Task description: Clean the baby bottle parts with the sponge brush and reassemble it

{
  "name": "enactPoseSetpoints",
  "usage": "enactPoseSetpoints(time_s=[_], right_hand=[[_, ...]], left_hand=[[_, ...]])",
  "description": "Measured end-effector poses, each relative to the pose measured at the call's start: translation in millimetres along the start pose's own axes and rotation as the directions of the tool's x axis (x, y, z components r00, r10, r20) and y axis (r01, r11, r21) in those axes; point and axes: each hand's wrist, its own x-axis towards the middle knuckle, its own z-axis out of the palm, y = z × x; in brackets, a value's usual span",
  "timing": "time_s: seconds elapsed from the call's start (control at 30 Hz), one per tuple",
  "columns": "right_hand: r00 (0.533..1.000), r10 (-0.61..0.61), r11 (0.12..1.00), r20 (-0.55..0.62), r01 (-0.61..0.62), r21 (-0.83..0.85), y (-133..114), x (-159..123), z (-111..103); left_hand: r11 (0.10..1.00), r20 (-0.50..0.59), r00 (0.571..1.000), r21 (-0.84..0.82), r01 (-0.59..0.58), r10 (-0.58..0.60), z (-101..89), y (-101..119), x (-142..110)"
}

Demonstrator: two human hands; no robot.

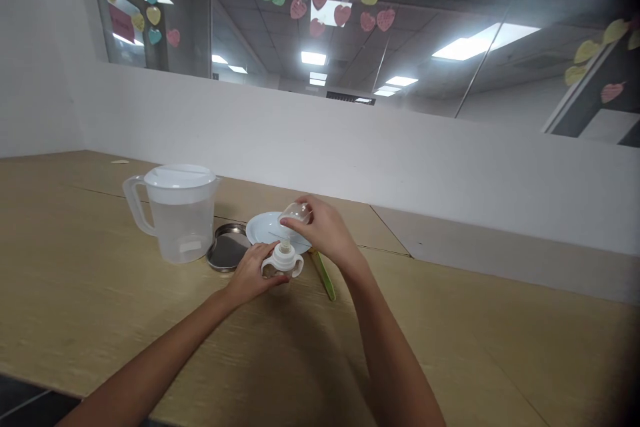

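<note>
Left hand point(253, 273) clasped around the left side of a two-handled baby bottle point(283, 257), which stands upright over the worktop point(125, 327), between its near edge and wall edge; whether its base touches cannot be determined. Right hand point(327, 230) closed on a clear domed cap point(296, 212), above the bottle and apart from it. White plate point(256, 228) behind the bottle, toward the wall edge; round metal tray point(230, 250) beside the plate; lidded pitcher point(183, 220) nearer the worktop's left end. Green-handled utensil point(325, 278) right of the bottle.
</note>
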Motion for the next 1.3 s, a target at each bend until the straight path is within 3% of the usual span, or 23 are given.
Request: enactPoseSetpoints(time_s=[0.1,0.23,0.3,0.5,0.73,0.83,0.93,1.07,1.2,1.3], right_hand=[[0.994,-0.002,1.000,-0.110,0.005,0.019,3.5,-1.5,-10.9],[0.989,0.096,0.994,-0.114,-0.101,-0.037,25.1,7.4,5.2],[0.991,0.128,0.988,-0.039,-0.131,-0.086,38.0,14.4,21.5],[0.966,0.095,0.986,0.241,-0.058,-0.156,63.6,23.3,64.1],[0.944,0.148,0.969,0.295,-0.079,-0.233,78.7,22.1,82.8],[0.957,0.160,0.963,0.242,-0.098,-0.250,74.3,24.1,77.1],[0.976,0.101,0.984,0.191,-0.070,-0.162,58.8,24.2,63.2],[0.965,-0.005,0.998,0.260,0.020,-0.055,29.6,14.5,42.2],[0.930,-0.033,0.983,0.366,0.096,-0.156,10.5,2.9,34.0],[0.919,-0.071,0.975,0.388,0.146,-0.167,9.9,1.5,35.9]], left_hand=[[1.000,-0.004,1.000,0.002,0.004,-0.004,0.4,0.2,-0.3],[1.000,-0.030,1.000,0.018,0.003,-0.002,2.7,-1.8,-0.9],[1.000,-0.034,0.999,0.023,-0.008,0.009,3.7,-3.3,-1.1],[1.000,-0.017,1.000,0.022,-0.008,0.009,3.2,-4.1,-1.4],[1.000,0.003,1.000,-0.002,-0.007,0.007,2.4,-1.9,-0.9],[1.000,0.003,1.000,-0.004,-0.013,0.013,2.5,-1.8,-0.6],[1.000,-0.011,1.000,-0.002,-0.005,0.005,2.5,-1.4,-0.5],[1.000,-0.011,1.000,0.003,0.016,-0.016,1.6,0.7,-0.3],[1.000,-0.004,1.000,-0.012,0.018,-0.018,-0.6,4.0,-0.3],[0.999,0.002,1.000,-0.025,0.026,-0.026,-1.7,5.9,-0.3]])
